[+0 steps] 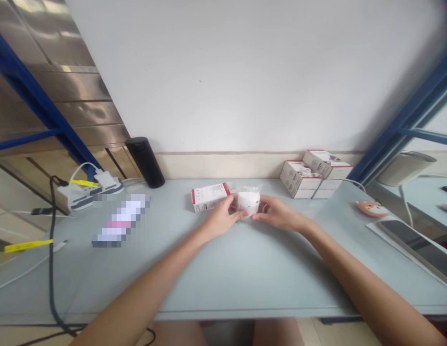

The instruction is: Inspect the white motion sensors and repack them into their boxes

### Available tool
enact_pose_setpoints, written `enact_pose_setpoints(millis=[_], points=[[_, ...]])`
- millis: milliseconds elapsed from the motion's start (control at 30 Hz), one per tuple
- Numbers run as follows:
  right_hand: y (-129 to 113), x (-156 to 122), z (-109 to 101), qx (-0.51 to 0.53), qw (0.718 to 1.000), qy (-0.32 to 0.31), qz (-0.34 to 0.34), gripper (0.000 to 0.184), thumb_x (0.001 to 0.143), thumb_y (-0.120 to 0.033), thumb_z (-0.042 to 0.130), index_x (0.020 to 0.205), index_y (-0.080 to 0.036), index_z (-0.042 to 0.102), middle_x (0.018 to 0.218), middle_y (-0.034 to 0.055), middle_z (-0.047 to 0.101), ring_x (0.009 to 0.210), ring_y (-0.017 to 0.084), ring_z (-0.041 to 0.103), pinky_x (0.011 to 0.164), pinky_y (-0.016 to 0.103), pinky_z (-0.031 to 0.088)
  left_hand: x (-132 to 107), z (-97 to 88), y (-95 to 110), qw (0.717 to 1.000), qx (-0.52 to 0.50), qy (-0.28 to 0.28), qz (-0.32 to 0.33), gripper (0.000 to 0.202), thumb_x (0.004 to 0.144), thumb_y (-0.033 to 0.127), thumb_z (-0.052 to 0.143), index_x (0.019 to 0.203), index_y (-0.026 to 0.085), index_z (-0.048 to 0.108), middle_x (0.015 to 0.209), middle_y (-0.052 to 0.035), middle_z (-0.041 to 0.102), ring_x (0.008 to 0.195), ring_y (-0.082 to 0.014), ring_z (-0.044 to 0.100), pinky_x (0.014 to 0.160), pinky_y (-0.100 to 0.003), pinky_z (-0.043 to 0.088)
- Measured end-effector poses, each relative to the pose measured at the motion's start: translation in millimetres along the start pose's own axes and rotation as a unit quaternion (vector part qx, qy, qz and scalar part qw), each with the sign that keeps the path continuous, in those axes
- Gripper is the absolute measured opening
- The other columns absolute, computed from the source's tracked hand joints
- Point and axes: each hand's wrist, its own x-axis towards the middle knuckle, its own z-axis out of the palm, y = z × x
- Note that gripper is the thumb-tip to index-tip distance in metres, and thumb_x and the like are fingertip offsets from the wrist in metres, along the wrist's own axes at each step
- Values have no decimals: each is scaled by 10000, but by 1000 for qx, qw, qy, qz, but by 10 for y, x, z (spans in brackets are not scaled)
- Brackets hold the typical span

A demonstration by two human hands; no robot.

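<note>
The fingers (232,207) of the left hand (219,220) and the fingers (262,208) of the right hand (279,214) are closed on a small white cylindrical object (248,202), which is pinched from both sides. The object is wrapped in a clear plastic bag (249,189), and its loose top is gathered above the object. Small dark marks are seen on the object's face, but no writing can be read there. It is held just above the pale blue desk (223,288), near the desk's middle.

Just beside the left hand, a white carton with red edging (210,197) lies on the desk; its small print cannot be read. Farther right, near the wall, white-and-red cartons (309,178) are piled, with one set askew on top. Their labels are likewise illegible.

On the left of the desk, a pixelated object (120,221) with a pink band lies flat, and its kind cannot be told. Behind it, a white power strip (89,193) is fitted with plugs, and a black insulated bottle (145,162) stands upright near the wall. A dark cable (51,254) runs down past the desk's near edge, and a yellow cable tag (29,246) is seen near it. On the right, an orange animal-faced computer mouse (370,208) is placed near a flat dark-screened device (417,245).
</note>
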Motion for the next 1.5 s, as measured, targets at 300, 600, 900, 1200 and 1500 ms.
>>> enact_pose_setpoints(millis=[300, 600, 900, 1200, 1500], points=[[25, 7, 134, -14, 998, -24, -51, 365, 947, -362, 684, 1280, -215, 656, 1319, 100, 692, 1160, 292, 643, 1019, 438, 501, -34, -4, 2, 995, 85, -33, -27, 642, 830, 489, 826, 1384, 238, 621, 1250, -126, 731, 1158, -333, 680, 1013, -488, 528], [9, -26, 116, 7, 998, -40, -51, 497, 904, -451, 740, 1330, -211, 655, 1367, 125, 661, 1205, 318, 633, 1051, 472, 503, -32, 102, 127, 996, -42, 66, -32, 527, 729, 486, 890, 1117, 163, 740, 1086, -118, 787, 968, -298, 721, 863, -406, 559], [-169, -17, -12, 153, 982, 105, 19, 378, 947, -574, 659, 963, -196, 666, 913, 43, 709, 751, 160, 579, 736, 316, 480, 50, -52, 303, 927, -323, 183, -53, 421, 835, 465, 823, 1122, 180, 707, 1116, -77, 772, 1014, -214, 711, 898, -314, 534], [-216, 26, 192, 182, 975, 129, 4, 408, 951, -616, 630, 978, -212, 590, 846, 28, 685, 695, 148, 566, 691, 314, 465, 41, -17, 245, 894, -417, 101, -126, 370, 833, 363, 838, 1137, 202, 702, 1137, -83, 770, 985, -213, 717, 913, -351, 550], [-130, 40, 164, 211, 951, 225, 23, 189, 931, -410, 611, 888, -231, 568, 770, -10, 605, 676, 150, 551, 677, 312, 458, 40, -25, 363, 882, -429, 132, -141, 317, 818, 337, 828, 1082, 206, 709, 1215, -85, 750, 1122, -243, 696, 1001, -386, 525]])
